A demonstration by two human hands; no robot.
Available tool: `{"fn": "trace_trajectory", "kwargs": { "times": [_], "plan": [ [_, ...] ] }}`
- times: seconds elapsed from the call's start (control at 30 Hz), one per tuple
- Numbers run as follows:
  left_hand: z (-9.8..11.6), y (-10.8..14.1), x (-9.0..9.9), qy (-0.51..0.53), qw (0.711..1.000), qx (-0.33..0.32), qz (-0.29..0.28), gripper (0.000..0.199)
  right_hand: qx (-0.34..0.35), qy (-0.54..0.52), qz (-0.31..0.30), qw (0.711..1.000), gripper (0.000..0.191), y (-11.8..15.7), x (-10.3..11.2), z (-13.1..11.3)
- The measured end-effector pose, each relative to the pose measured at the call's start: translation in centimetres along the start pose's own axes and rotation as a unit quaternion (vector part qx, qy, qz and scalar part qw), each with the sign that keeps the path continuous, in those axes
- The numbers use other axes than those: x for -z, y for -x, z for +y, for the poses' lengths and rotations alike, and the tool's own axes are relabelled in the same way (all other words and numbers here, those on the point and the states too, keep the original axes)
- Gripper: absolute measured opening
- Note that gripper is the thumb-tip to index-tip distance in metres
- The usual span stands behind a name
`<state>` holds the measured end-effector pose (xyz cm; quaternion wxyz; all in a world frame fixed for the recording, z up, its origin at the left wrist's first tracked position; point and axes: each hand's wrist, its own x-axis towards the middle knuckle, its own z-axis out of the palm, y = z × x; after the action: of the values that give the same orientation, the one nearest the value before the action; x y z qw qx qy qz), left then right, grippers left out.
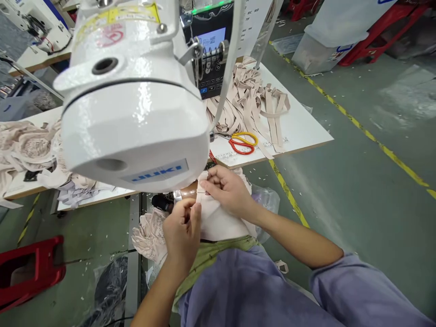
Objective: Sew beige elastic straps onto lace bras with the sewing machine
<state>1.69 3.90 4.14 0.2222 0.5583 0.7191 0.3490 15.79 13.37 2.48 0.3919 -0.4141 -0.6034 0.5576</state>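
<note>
A: When viewed from above, where to find the beige strip?

B: Just below the white machine head; see strip pinched between thumb and fingers of both hands, left lower, right higher.

A: And on the desk?

B: Note scissors beside piled beige bands.

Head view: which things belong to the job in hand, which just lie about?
Likely in the job:
- pale strip, between left hand and right hand
- JUKI machine
- heaped fabric bands, similar colour

Apparently lying about:
- scissors, unheld
- red stool, lower left
- plastic bin on floor
</note>
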Motion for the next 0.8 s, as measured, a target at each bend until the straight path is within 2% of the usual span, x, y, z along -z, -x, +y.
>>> {"fn": "trace_trajectory", "kwargs": {
  "times": [0.13,0.23,0.33,0.43,0.8],
  "plan": [
    [-1.9,-0.7,0.8,-0.159,0.979,-0.121,0.041,0.027,0.011,0.040,-0.026,0.999,0.016,-2.9,-0.1,-0.1],
    [-2.6,-1.3,0.9,-0.222,0.955,-0.186,0.069,0.029,0.030,0.071,-0.039,0.996,0.016,-4.3,-0.1,-0.6],
    [-2.6,-1.8,1.1,-0.248,0.944,-0.198,0.085,0.028,0.039,0.094,-0.049,0.994,0.012,-5.1,-0.2,-1.2],
    [-2.6,-2.1,1.4,-0.264,0.943,-0.187,0.079,0.027,0.034,0.110,-0.054,0.992,0.009,-5.6,-0.3,-1.6],
    [-2.8,-2.4,1.7,-0.251,0.942,-0.207,0.074,0.026,0.035,0.128,-0.063,0.989,0.015,-6.4,-0.5,-1.2]
  ]
}}
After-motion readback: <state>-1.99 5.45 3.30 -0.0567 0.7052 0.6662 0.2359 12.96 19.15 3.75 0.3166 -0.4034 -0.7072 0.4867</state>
